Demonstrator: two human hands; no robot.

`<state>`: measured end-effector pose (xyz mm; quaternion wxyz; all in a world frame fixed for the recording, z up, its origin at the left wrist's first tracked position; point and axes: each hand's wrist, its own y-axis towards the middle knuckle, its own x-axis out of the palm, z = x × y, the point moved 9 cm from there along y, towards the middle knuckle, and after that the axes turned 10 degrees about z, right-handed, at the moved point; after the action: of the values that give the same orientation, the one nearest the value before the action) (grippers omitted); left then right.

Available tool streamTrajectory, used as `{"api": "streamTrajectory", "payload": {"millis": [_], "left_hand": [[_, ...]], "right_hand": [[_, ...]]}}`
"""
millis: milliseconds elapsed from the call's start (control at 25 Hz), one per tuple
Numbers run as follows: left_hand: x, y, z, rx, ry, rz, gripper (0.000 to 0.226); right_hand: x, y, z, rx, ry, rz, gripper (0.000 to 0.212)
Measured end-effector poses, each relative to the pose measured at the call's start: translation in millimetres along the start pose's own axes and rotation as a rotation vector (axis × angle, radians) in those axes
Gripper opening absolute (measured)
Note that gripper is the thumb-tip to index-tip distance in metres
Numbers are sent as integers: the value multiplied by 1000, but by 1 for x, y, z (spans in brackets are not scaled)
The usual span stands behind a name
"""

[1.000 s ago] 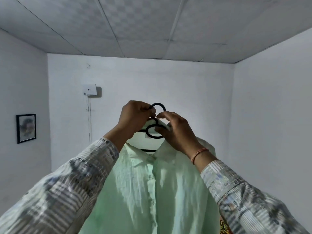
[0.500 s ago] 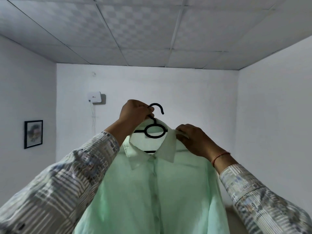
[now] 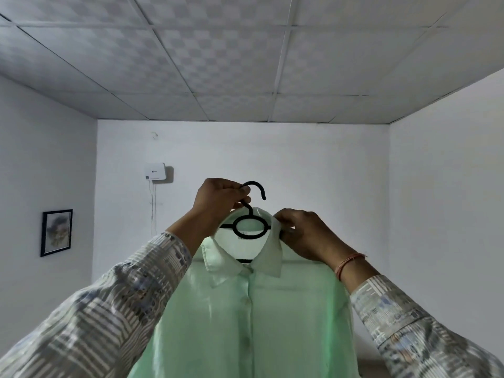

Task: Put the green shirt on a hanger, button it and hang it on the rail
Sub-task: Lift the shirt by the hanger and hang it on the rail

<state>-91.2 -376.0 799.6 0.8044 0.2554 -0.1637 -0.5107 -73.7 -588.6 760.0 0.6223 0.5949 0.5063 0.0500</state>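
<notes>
Three white walls (image 3: 300, 165) meet a tiled ceiling (image 3: 218, 64) above us. On the back wall we see a small white box (image 3: 155, 171) with thin cables (image 3: 152, 211) hanging beneath it, and on the left wall a framed picture (image 3: 56, 232).

The green shirt (image 3: 245, 317) is held up in the middle of the view, in front of the back wall. It hangs on a black hanger (image 3: 250, 227) whose ring shows inside the neck. The shirt is pale mint and slightly sheer. Its collar (image 3: 272, 255) is turned down and its front is closed along the buttons we can see.

Our left grip (image 3: 218, 200) is curled round the stem of the hanger's hook. Our right grip (image 3: 302, 236) pinches the collar's right edge between thumb and fingers. A thin orange thread (image 3: 347, 264) circles that wrist. Patterned sleeves (image 3: 109, 309) cover both forearms.
</notes>
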Motion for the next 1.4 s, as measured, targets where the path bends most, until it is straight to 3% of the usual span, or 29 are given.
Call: {"api": "streamTrajectory", "payload": {"millis": [120, 320, 480, 600, 800, 1000, 1400], "left_hand": [[6, 0, 2, 10, -79, 23, 18], [-25, -2, 3, 195, 93, 53, 24], [-25, -23, -15, 373, 565, -250, 23], [-10, -42, -18, 491, 646, -307, 19], [6, -70, -16, 596, 465, -267, 13], [60, -137, 1, 833, 342, -486, 44], [165, -351, 172, 886, -177, -709, 37]], "right_hand": [[-2, 3, 3, -33, 13, 90, 17], [-25, -6, 8, 23, 17, 178, 18], [-45, -30, 18, 152, -32, 184, 34], [-51, -59, 9, 229, -122, 183, 38], [-89, -105, -9, 338, -204, 280, 24], [-148, -176, -41, 480, -244, 286, 15], [-389, -369, -145, 656, -669, 497, 24]]}}
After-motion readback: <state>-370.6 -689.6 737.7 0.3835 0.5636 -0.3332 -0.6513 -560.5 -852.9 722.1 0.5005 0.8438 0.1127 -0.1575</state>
